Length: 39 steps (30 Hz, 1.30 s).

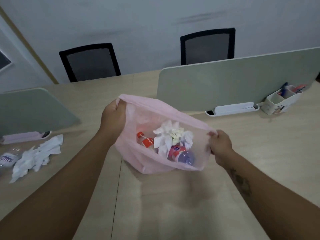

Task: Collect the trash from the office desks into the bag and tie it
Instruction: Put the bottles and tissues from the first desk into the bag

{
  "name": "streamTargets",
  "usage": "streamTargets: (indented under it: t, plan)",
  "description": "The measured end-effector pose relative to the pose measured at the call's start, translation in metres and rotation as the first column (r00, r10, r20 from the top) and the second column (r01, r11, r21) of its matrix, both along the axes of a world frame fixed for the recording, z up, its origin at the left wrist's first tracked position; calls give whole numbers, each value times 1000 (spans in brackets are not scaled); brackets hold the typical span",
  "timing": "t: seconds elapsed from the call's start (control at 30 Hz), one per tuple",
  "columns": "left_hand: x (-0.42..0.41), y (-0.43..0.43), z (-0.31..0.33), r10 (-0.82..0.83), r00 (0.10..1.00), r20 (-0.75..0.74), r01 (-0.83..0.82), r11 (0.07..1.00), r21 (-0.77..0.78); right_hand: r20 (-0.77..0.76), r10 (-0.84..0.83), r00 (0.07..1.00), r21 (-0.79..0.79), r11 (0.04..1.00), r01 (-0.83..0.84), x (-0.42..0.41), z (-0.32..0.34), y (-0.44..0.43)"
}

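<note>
A thin pink plastic bag (152, 111) is held open over the wooden desk (173, 196). My left hand (113, 116) grips its rim at the far left corner and my right hand (220, 144) grips the rim at the right. Inside lie crumpled white tissues (170, 135), a bottle with an orange cap and label (146, 140) and a purple-tinted bottle (181, 155). On the desk to the left sit more crumpled white tissues (37, 155) and a clear plastic bottle (7, 159) with a blue label.
Pale green divider panels stand at the left (32, 108) and right (233, 82). A white power strip (232, 109) and a white pen holder (281, 101) sit by the right panel. Two black mesh chairs (90, 61) stand behind the desk.
</note>
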State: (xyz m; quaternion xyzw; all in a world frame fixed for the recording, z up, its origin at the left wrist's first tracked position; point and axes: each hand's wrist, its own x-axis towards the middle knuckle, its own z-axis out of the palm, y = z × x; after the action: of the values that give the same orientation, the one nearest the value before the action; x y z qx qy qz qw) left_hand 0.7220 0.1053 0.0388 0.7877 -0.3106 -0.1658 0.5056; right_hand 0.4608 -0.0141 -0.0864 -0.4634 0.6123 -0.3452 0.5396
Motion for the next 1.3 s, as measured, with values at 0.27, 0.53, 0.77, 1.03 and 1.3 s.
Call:
streamTargets:
  t: [0.27, 0.53, 0.77, 1.03, 1.3]
  plan:
    - [-14, -20, 73, 37, 998, 59, -34, 998, -61, -421, -62, 905, -445, 884, -146, -45, 172, -39]
    - [-94, -21, 76, -5, 997, 76, 11, 998, -68, -561, -135, 817, -441, 884, -156, -153, 182, -36]
    - [-182, -14, 68, -34, 997, 68, 42, 992, -118, -433, -101, 896, -378, 922, -79, -244, 150, -9]
    - [-263, 26, 40, -35, 997, 70, 42, 993, -111, -274, 73, 959, -230, 963, -139, -323, 107, 55]
    - [-303, 52, 23, -114, 992, 57, 120, 986, -116, -236, 192, 953, -87, 972, -217, -359, 81, 121]
